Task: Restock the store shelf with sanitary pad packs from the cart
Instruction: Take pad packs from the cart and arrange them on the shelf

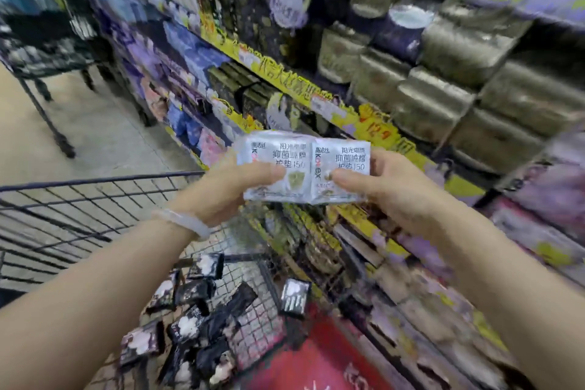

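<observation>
Two pale blue-white pad packs (304,165) with printed labels sit side by side, held up in front of the shelf. My left hand (228,193) grips the left pack, thumb on its face. My right hand (389,190) grips the right pack the same way. Below them the wire cart (95,199) holds several small black packs (193,304) in its basket. The store shelf (348,111) with yellow price strips runs from upper left to lower right, stacked with olive-grey packs (437,98) at the right.
A second dark cart (47,51) stands on the beige floor at the upper left. Purple and blue packs (164,51) fill the shelves further along the aisle. A red surface (316,355) lies below the cart's right side. The background is motion-blurred.
</observation>
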`<state>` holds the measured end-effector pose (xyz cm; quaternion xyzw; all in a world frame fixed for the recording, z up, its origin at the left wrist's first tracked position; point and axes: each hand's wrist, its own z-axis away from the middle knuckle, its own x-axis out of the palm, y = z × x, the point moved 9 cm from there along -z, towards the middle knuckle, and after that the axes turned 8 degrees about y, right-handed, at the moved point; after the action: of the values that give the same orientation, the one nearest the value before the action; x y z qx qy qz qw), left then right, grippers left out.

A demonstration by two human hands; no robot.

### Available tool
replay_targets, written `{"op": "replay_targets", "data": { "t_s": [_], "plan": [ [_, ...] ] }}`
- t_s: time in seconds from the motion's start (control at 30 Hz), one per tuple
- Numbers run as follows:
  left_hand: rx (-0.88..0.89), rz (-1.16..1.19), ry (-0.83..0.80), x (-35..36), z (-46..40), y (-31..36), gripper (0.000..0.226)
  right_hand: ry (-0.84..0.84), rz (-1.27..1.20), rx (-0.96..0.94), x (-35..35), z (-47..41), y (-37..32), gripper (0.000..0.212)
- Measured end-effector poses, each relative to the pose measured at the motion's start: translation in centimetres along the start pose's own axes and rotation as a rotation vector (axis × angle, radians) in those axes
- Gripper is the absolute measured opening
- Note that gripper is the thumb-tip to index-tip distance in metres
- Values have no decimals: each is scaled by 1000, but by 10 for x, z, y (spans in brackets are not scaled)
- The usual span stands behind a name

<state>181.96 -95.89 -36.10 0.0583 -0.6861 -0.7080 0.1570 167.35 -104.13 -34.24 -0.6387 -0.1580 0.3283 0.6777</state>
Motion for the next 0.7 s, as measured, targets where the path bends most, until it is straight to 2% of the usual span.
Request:
{"op": "replay_targets", "data": {
  "t_s": [0.1, 0.23, 0.37, 0.4, 0.47, 0.5, 0.6, 0.7],
  "plan": [
    [93, 10, -161, 78, 28, 48, 57, 113, 12, -51, -53, 68, -29, 65],
    [196, 1, -304, 170, 69, 116, 64, 293, 78, -138, -121, 167, -86, 55],
    [295, -35, -461, 262, 114, 192, 57, 466, 137, -259, -185, 264, -153, 52],
    [333, -47, -497, 278, 123, 207, 52, 489, 136, -283, -195, 280, -166, 46],
    [376, -72, -552, 313, 142, 236, 25, 562, 150, -308, -220, 315, -190, 34],
    [395, -65, -581, 334, 155, 253, 17, 600, 162, -320, -234, 333, -201, 34],
    [562, -77, -682, 389, 178, 307, 28, 707, 190, -379, -275, 379, -237, 49],
    [715, -89, -696, 430, 186, 357, 24, 795, 230, -461, -311, 414, -276, 41]
  ]
}}
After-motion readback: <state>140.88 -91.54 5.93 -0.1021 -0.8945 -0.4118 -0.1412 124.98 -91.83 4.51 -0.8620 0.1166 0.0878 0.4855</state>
